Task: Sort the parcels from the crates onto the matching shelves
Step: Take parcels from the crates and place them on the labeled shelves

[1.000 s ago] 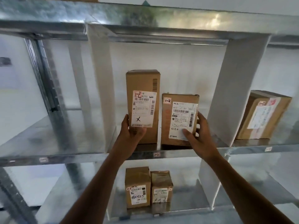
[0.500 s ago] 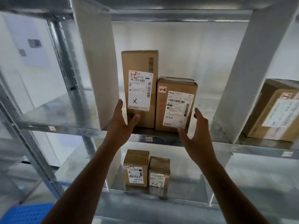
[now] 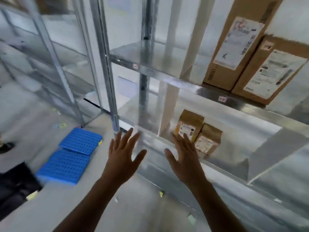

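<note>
Bare skin nearest: left hand (image 3: 122,158) and right hand (image 3: 184,158) raised side by side, backs to the camera, fingers straight and spread, both released and gripping nothing; some blur over the fingertips. Grey floor (image 3: 100,206) beneath the forearms, with a yellow paper scrap (image 3: 161,193) between them; off to the left, two blue perforated panels (image 3: 64,166) lying flat, one overlapping the other.

Just beyond the right hand, the lower shelf (image 3: 234,136) of galvanised metal, carrying two small parcels (image 3: 189,125) side by side and touching, both upright, both with white labels; right fingertips overlapping the left one in view — touching or not, cannot tell. White divider (image 3: 168,108) standing just left of that pair.

Higher and farther, the upper shelf (image 3: 200,88) with a small red tag (image 3: 222,99) on its front edge; on it a tall parcel (image 3: 239,39) and a shorter parcel (image 3: 270,69), upright, pressed together, labels facing out, print too blurred to read. Steel upright (image 3: 107,64) at the rack's left corner; more metal racking behind it, well apart — hazy.
</note>
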`<state>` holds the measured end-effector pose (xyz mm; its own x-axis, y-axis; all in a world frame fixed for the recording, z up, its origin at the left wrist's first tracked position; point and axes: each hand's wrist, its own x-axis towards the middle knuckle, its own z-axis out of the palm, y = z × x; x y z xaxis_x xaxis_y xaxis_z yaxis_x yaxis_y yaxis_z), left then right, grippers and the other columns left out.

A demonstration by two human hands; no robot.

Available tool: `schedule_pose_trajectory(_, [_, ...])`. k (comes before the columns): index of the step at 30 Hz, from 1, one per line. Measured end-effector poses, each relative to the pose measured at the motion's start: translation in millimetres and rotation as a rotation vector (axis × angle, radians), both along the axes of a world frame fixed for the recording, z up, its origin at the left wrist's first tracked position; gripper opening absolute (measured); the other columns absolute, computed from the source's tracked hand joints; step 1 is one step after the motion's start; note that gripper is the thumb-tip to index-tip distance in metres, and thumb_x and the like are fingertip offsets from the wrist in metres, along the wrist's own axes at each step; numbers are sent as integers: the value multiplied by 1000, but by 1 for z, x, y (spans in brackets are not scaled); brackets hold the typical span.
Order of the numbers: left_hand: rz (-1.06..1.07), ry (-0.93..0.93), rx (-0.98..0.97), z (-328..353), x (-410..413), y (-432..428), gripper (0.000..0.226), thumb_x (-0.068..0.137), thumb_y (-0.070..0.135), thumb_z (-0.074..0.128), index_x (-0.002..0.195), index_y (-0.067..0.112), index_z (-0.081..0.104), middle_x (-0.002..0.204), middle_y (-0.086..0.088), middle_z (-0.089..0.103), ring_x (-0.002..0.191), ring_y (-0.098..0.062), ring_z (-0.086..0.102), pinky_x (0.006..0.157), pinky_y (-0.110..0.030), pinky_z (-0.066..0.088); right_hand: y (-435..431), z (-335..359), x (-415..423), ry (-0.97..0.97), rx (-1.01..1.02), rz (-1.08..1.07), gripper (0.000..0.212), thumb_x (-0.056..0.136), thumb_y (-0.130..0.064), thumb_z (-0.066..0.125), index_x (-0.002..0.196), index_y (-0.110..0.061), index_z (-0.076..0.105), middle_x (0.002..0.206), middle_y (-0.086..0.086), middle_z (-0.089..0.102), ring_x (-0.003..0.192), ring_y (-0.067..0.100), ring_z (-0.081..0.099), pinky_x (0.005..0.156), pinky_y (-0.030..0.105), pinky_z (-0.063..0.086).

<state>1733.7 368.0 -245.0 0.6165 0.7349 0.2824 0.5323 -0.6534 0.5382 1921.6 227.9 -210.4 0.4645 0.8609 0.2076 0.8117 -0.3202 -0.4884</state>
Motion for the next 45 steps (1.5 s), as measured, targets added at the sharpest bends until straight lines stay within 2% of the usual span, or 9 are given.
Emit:
schedule_pose_trajectory(4, [227,97,-97,-33,-146,-1,76,91,81,27,155,41,33,169,9,23,158,-31,10,125,-57,13,44,-33,-109,24,-118,196,71,100,-62,31,163,-30,28,172,-2,24,161,20,8,130,48,3])
schedule_pose_trajectory(10, [574,175,-214,-65,-336,-23,74,94,76,31,157,38,33,170,5,19,158,-30,5,126,-52,7,92,-77,-287,19,-175,489,64,103,-49,50,161,-25,37,167,6,36,158,28,21,128,55,14])
schedule_pose_trajectory(14, [762,168,-316,-82,-427,-48,70,96,70,33,158,40,27,171,9,12,158,-28,0,127,-52,3,110,-92,-378,40,-296,710,70,102,-60,36,164,-30,26,171,3,24,161,22,7,130,52,5])
schedule_pose_trajectory(16, [841,153,-356,-87,-464,-53,70,96,69,34,159,40,26,171,9,12,158,-27,-1,127,-51,3,124,-95,-415,24,-322,793,76,97,-67,26,165,-32,22,172,1,21,161,21,4,130,50,3])
schedule_pose_trajectory(21, [1021,111,-419,-97,-539,-49,68,99,65,38,160,38,26,171,8,12,158,-27,-1,127,-51,2,167,-108,-496,-28,-379,954,66,105,-51,43,164,-29,25,172,5,24,161,25,8,130,50,5])
schedule_pose_trajectory(29, [1273,163,-491,-98,-655,-25,69,98,66,36,160,35,28,171,7,15,159,-27,1,128,-51,3,256,-131,-638,21,-400,1216,64,107,-49,43,164,-26,25,171,5,25,161,23,6,130,51,8])
schedule_pose_trajectory(33, [1358,194,-448,-79,-718,-2,77,91,74,24,158,36,30,170,6,18,158,-28,4,127,-52,4,302,-125,-708,62,-378,1338,65,107,-51,39,165,-28,22,172,4,22,161,22,2,131,50,4])
schedule_pose_trajectory(39, [1518,159,-367,-58,-800,13,71,95,70,31,157,35,32,169,4,23,157,-33,11,126,-58,12,354,-103,-810,58,-321,1522,65,106,-51,39,164,-24,28,171,8,26,161,24,5,130,52,4])
schedule_pose_trajectory(45, [1593,114,-320,-58,-891,8,67,100,70,32,157,36,32,169,2,24,158,-31,10,125,-59,13,378,-91,-917,47,-238,1600,66,103,-51,43,162,-22,32,168,10,33,160,25,11,126,58,21])
